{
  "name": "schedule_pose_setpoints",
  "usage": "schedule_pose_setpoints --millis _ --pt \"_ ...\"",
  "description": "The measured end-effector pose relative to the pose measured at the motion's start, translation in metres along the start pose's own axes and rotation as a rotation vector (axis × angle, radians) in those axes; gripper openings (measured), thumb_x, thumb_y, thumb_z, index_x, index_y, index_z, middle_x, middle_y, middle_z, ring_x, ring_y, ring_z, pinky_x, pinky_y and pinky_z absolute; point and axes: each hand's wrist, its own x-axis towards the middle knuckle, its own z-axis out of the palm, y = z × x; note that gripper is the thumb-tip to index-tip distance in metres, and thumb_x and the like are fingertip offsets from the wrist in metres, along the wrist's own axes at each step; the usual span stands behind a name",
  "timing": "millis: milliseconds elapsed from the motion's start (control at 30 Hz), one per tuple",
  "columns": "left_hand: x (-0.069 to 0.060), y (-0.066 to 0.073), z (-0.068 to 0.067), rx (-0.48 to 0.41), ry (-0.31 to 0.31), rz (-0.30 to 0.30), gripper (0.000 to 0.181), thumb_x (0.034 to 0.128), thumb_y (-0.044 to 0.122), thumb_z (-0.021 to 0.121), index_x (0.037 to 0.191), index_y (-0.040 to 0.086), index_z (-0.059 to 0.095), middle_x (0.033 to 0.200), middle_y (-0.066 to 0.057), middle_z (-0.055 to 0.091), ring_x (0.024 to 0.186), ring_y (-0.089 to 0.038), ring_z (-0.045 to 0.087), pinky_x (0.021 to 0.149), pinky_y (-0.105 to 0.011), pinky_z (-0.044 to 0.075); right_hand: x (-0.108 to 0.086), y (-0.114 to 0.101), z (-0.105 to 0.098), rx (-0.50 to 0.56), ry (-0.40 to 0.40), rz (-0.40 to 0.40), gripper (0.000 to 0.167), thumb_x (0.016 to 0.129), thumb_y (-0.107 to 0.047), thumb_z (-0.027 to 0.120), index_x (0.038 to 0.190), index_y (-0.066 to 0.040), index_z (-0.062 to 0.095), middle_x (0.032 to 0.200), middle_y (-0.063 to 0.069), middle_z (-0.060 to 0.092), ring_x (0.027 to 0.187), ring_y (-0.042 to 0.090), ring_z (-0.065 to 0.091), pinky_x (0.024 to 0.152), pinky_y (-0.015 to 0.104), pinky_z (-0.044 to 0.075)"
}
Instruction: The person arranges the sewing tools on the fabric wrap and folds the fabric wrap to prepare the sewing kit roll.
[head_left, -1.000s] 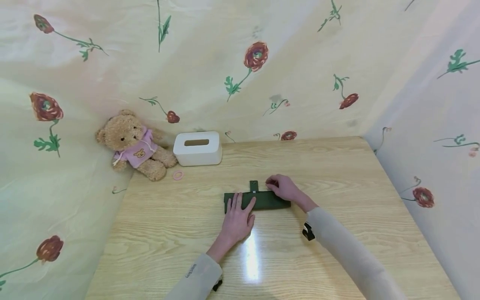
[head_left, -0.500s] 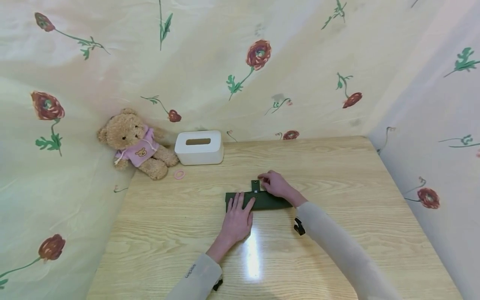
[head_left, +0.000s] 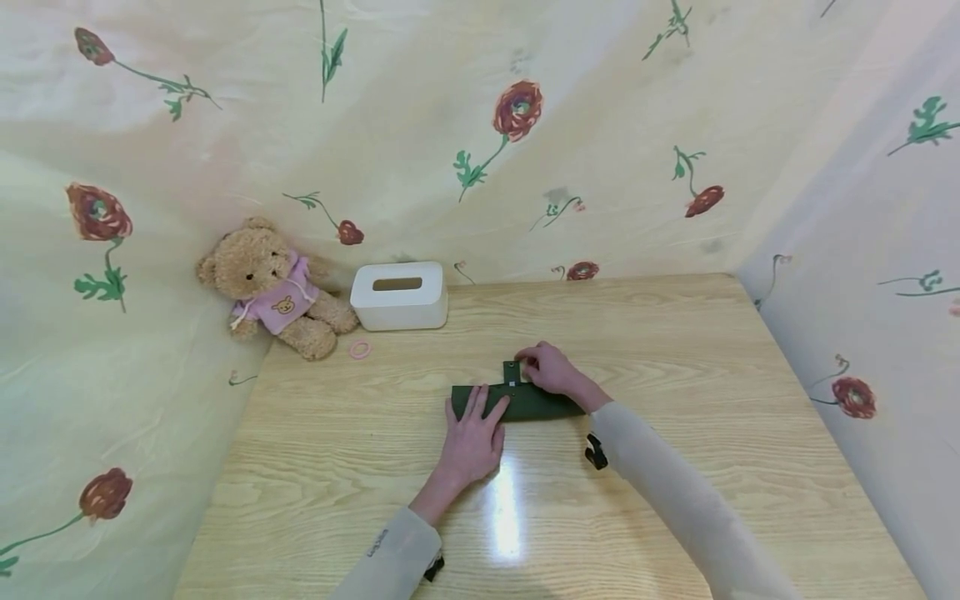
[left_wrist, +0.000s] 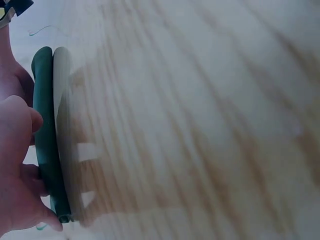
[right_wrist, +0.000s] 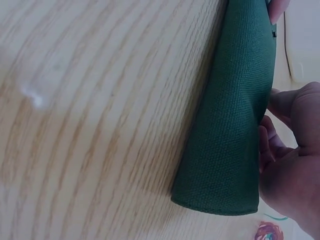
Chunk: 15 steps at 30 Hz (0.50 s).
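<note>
A long dark green case (head_left: 547, 402), of soft textured material, lies flat on the table with its snap tab (head_left: 512, 372) sticking out from the far edge. My left hand (head_left: 471, 442) rests on its left part, fingers spread and fairly straight. On the far side, my right hand (head_left: 552, 369) has curled fingers, and the fingertips pinch the tab's right edge. In the right wrist view, the right end of the case (right_wrist: 225, 145) bulges, and the right hand (right_wrist: 290, 155) is partly hidden behind it. The left wrist view shows the case (left_wrist: 47, 130) edge-on beside the left hand (left_wrist: 17, 175).
A white tissue box (head_left: 400, 300) stands against the back wall. Left of it sits a teddy bear (head_left: 273, 287) in a pink top. Near the bear's feet lies a pink ring (head_left: 360, 350). The wooden table (head_left: 660, 333) meets flower-patterned walls at the back and sides.
My right hand has moved left along the far edge to the snap tab, then stayed there. My left hand has hardly moved on the case.
</note>
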Motion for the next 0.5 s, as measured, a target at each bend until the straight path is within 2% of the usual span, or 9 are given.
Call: schedule_pose_setpoints --millis 300,500 --pt "0.0008 0.0000 -0.0007 -0.031 -0.023 -0.012 0.049 0.1039 0.029 0.046 0.152 0.023 0.044 0.157 -0.020 0.033 0.146 -0.034 0.026 0.104 -0.074 0.021 -0.0048 0.0006 -0.0006 0.048 0.030 0.000 0.028 0.093 0.003 0.058 0.119 0.006 0.066 0.095 0.014 0.059 0.083 0.027 0.053 0.076 0.043 0.047" --pt "0.0019 -0.0012 0.0010 -0.044 -0.036 -0.019 0.049 0.1040 0.030 0.045 0.153 0.024 0.043 0.158 -0.019 0.031 0.147 -0.033 0.025 0.105 -0.073 0.021 -0.0080 -0.0004 -0.0021 0.181 0.045 0.052 0.028 0.094 0.004 0.057 0.121 0.006 0.064 0.110 0.018 0.065 0.097 0.030 0.061 0.086 0.046 0.049"
